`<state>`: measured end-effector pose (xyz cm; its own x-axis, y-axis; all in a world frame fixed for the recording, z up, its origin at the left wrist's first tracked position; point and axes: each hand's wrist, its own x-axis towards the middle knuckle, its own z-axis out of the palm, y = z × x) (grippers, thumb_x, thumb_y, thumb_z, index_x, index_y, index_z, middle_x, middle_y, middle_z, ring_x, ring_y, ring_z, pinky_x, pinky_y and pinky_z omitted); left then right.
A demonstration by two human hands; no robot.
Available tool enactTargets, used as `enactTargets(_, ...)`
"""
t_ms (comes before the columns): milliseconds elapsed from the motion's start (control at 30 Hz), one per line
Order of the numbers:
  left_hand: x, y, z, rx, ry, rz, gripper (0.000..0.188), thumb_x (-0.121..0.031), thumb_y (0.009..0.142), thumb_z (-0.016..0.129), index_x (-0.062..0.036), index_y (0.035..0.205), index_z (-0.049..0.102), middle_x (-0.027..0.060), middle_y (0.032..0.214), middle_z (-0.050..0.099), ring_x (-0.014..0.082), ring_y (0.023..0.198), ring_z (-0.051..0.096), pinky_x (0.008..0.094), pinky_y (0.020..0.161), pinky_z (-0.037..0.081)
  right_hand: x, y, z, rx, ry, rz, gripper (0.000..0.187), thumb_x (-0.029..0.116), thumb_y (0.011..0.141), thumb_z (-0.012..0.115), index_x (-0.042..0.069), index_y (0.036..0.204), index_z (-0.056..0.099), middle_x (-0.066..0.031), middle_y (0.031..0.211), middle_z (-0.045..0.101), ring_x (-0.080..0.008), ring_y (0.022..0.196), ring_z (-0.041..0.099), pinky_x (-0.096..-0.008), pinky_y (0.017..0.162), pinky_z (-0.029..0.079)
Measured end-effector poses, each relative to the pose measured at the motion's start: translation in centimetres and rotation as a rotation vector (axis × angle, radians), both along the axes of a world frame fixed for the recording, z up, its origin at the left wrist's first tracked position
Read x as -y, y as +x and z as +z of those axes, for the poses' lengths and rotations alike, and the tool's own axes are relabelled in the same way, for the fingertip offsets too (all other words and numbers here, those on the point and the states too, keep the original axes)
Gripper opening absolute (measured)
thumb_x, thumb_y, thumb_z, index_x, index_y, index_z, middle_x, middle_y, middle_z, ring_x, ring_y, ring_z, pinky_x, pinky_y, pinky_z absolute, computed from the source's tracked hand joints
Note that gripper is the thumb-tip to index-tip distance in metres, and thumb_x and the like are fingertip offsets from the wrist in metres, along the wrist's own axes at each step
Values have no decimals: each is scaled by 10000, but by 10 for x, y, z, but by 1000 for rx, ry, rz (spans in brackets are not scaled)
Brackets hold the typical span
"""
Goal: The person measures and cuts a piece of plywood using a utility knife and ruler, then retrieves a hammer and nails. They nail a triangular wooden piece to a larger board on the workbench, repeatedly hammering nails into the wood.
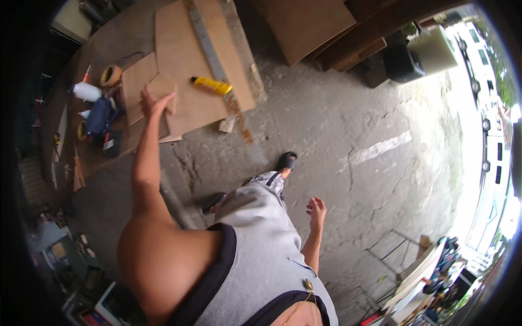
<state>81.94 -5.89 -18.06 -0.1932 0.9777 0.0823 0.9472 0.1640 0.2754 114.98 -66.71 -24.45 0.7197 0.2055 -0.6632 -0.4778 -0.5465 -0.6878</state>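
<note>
My left hand point(156, 103) reaches over the worktable, its thumb and fingers spread against a small brown board piece point(162, 83). Under and beside that piece lie a larger brown sheet point(185, 60) and another cut piece point(136, 76). A yellow-handled utility knife point(213, 85) rests on the sheet, to the right of this hand. Alongside it runs a long, worn metal straightedge point(206, 43), which sticks out past the table's near edge. Away from the table, my right hand point(316, 211) hangs at my side, fingers loosely bent and apart, with nothing in it.
Left on the table are a tape roll point(111, 75), a white bottle point(87, 92) and a dark blue bundle point(99, 116). Large brown panels point(304, 27) stand beyond the table. A metal frame point(394, 244) and clutter sit at lower right. The concrete floor point(348, 130) is cracked.
</note>
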Motion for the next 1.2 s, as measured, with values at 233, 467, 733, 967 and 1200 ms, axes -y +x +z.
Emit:
enactTargets(233, -40, -36, -17, 69, -249, 23, 1109, -438, 511, 927, -182, 1451, 399, 175, 1415, 491, 391, 1289, 472, 491, 1062, 409, -61, 218, 9, -67, -176, 334, 379, 318, 868, 713, 55, 1138, 673, -75, 929, 705, -147, 772, 659, -300, 616, 509)
enactTargets(467, -35, -19, -49, 424, -325, 144, 1178, -101, 514, 930, -139, 1510, 301, 199, 1364, 527, 366, 1224, 535, 412, 1014, 471, -124, 396, -15, -167, -449, 479, 319, 299, 852, 726, 66, 1064, 676, -44, 779, 660, -146, 605, 620, -292, 499, 477)
enactTargets(733, -83, 74, -13, 1, 74, 866, 880, -337, 736, 845, -97, 1460, 407, 244, 1344, 521, 407, 1191, 546, 520, 973, 477, -468, 541, -72, -51, -494, 685, 244, 292, 840, 737, 51, 870, 709, -51, 697, 653, -144, 574, 609, -313, 492, 491)
enactTargets(967, -274, 186, -8, 109, 501, 508, 737, -250, 789, 822, -53, 1410, 477, 185, 1280, 566, 327, 1130, 550, 434, 953, 437, -965, 567, -78, 479, -86, 1375, 269, 318, 876, 621, 73, 912, 725, -149, 820, 697, -249, 728, 679, -385, 715, 543)
enactTargets(1200, -651, 353, 20, 565, 410, 372, 589, -177, 792, 812, -21, 1303, 564, 113, 1162, 623, 245, 1049, 579, 356, 908, 449, -1248, 577, -52, 134, 318, 1110, 225, 76, 881, 599, 6, 1079, 679, -86, 822, 675, -155, 701, 633, -297, 622, 514)
